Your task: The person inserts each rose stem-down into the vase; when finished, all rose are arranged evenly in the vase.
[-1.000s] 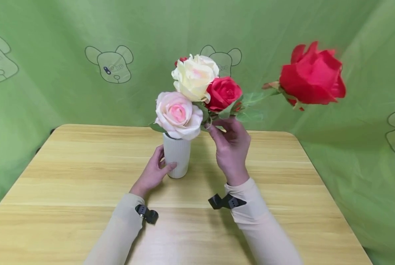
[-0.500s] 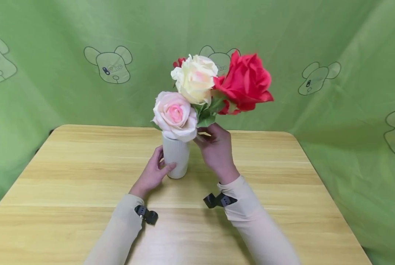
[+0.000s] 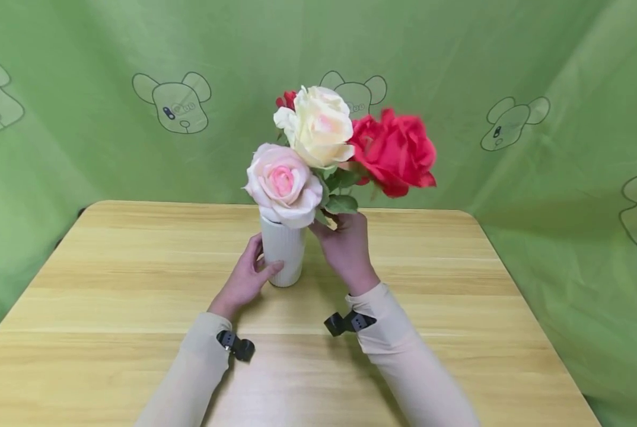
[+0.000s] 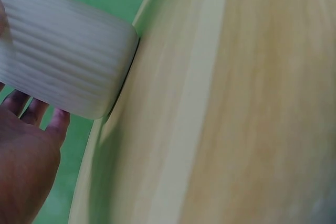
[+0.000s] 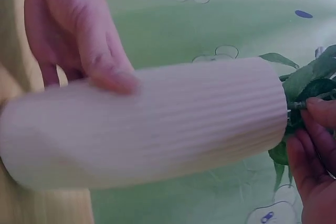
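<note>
A white ribbed vase stands upright on the wooden table. My left hand grips its lower left side, thumb across the front; fingers reach around it in the left wrist view. At the vase mouth, my right hand pinches a green stem between thumb and fingers. A large red rose leans out to the right above this hand. A pale pink rose and a cream rose rise from the vase. Green leaves partly cover the right fingertips. The stem's lower end is hidden.
Another bit of red flower shows behind the cream rose. The wooden table extends around the vase, with a green curtain printed with cartoon heads close behind it. Both sleeves carry small black wrist cameras.
My right hand has moved left and down to the vase mouth. The large red rose has swung from the far right in beside the cream rose. My left hand has stayed on the vase.
</note>
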### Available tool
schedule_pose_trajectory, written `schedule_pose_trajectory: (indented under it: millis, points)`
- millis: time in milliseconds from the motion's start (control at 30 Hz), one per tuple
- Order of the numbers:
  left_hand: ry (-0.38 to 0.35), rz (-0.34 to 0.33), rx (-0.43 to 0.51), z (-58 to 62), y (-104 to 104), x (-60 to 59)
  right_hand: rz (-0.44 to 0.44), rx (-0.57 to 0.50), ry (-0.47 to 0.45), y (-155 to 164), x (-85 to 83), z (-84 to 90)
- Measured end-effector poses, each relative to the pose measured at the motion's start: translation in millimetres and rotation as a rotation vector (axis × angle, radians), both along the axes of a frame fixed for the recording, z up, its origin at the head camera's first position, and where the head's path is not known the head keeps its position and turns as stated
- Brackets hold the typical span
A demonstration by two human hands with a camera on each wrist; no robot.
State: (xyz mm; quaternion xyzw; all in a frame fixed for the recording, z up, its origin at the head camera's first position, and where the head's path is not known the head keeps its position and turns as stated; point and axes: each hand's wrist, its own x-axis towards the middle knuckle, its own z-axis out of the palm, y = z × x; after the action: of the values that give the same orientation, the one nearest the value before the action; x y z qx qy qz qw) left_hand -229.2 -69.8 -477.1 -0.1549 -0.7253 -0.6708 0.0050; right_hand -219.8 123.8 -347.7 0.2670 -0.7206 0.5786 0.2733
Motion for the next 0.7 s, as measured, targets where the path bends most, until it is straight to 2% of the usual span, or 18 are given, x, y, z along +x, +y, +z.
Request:
schedule_pose_trajectory:
  millis: [133, 300, 500, 600, 700]
  points:
    - [-0.007, 0.005, -0.014, 1.2, -1, 0.1, 0.023, 0.004, -0.014, 1, -2.6, -2.6]
    - [-0.004, 0.001, -0.018, 1.7, -2, -0.8, -0.036, 0.095, -0.06, 4, -2.5, -4.9]
    - [-0.005, -0.007, -0.011, 1.8, -1, 0.0, -0.018, 0.191, -0.048, 9, -1.1, -2.0]
    - [-0.004, -0.007, -0.012, 1.2, -1, 0.0, -0.017, 0.179, -0.064, 13, 2.8, -0.3]
    - [-0.011, -0.013, -0.009, 9.0, -1, 4.0, 0.004, 0.081, -0.044, 17, 8.0, 2.7]
